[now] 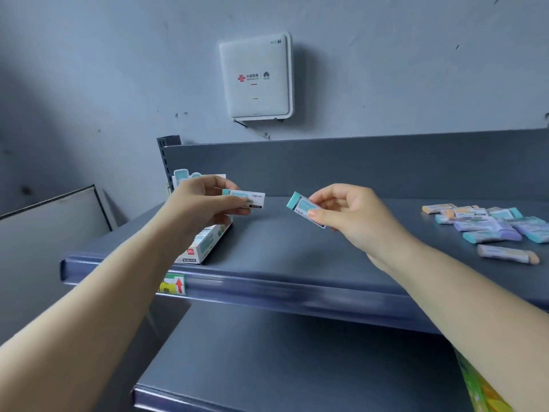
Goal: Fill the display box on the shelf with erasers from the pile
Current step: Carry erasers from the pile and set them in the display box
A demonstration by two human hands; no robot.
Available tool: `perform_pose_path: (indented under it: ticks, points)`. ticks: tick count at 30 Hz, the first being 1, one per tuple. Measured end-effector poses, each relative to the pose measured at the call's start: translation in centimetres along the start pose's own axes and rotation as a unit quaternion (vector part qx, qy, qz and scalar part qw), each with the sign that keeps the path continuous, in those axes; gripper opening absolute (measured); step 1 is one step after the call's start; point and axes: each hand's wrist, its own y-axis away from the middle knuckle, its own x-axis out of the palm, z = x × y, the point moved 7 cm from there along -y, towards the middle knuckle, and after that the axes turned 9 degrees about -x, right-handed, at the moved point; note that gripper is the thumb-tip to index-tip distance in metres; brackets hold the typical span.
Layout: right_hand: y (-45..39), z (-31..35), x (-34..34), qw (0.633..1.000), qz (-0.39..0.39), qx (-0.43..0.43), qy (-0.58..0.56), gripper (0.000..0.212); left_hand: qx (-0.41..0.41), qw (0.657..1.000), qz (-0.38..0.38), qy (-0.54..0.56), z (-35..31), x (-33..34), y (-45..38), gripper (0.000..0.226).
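- The display box (205,245) sits at the shelf's (297,251) left end, partly hidden behind our left arm, so we cannot tell how full it is.
- Our left hand (205,200) pinches one eraser (248,198) just above the box, presumably ready to drop in.
- Our right hand (347,212) pinches a second eraser (304,208), held tilted mid-shelf as the likely next one.
- The pile (490,224) lies well apart, at the right.

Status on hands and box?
Left hand and right hand each pinch an eraser. Display box under left hand. Pile at right. Path unobstructed.
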Motion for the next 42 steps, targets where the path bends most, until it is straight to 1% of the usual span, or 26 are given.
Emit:
perform_pose_path:
  ticks: [5, 9, 14, 20, 26, 30, 33, 36, 38, 40, 42]
  points:
    - [-2.3, 0.6, 4.7, 1.0, 0.026, -0.01, -0.006, 0.013, -0.015, 1.0, -0.027, -0.007, 1.3, -5.5, -1.0, 0.015]
    - [-4.4, 0.7, 8.7, 0.999, 0.046, -0.008, 0.008, 0.012, -0.024, 0.998, -0.027, -0.046, 2.1, -9.1, -2.8, 0.011]
    - [-6.9, 0.5, 13.0, 0.998, 0.044, -0.005, 0.036, 0.008, 0.006, 0.991, -0.023, -0.129, 2.9, -12.5, -5.1, 0.009]
    - [-9.2, -0.3, 16.8, 0.992, 0.028, -0.009, 0.119, 0.008, 0.047, 0.988, 0.014, -0.145, 4.3, -14.7, -7.2, 0.01]
    - [-9.8, -1.2, 18.3, 0.985, 0.024, 0.0, 0.17, 0.01, 0.048, 0.992, 0.059, -0.096, 6.5, -15.0, -7.7, 0.01]
    - [-9.4, -1.9, 18.2, 0.982, 0.032, 0.013, 0.185, 0.009, 0.051, 0.991, 0.046, -0.112, 7.5, -15.3, -7.6, 0.024]
    - [-9.2, -2.2, 18.0, 0.984, 0.027, 0.021, 0.172, 0.007, 0.061, 0.99, 0.063, -0.113, 7.6, -14.9, -7.7, 0.029]
    - [-9.1, -2.5, 18.0, 0.984, 0.034, 0.023, 0.175, 0.007, 0.065, 0.985, 0.082, -0.136, 8.0, -14.5, -7.8, 0.027]
    - [-9.1, -2.5, 18.0, 0.983, 0.036, 0.024, 0.179, 0.006, 0.071, 0.981, 0.085, -0.16, 8.3, -14.5, -8.0, 0.02]
    - [-9.1, -2.5, 18.1, 0.982, 0.039, 0.021, 0.184, 0.007, 0.085, 0.973, 0.077, -0.198, 8.4, -14.5, -8.0, 0.014]
    - [-9.1, -2.6, 18.2, 0.981, 0.043, 0.02, 0.189, 0.007, 0.097, 0.966, 0.06, -0.234, 8.3, -14.8, -8.1, 0.014]
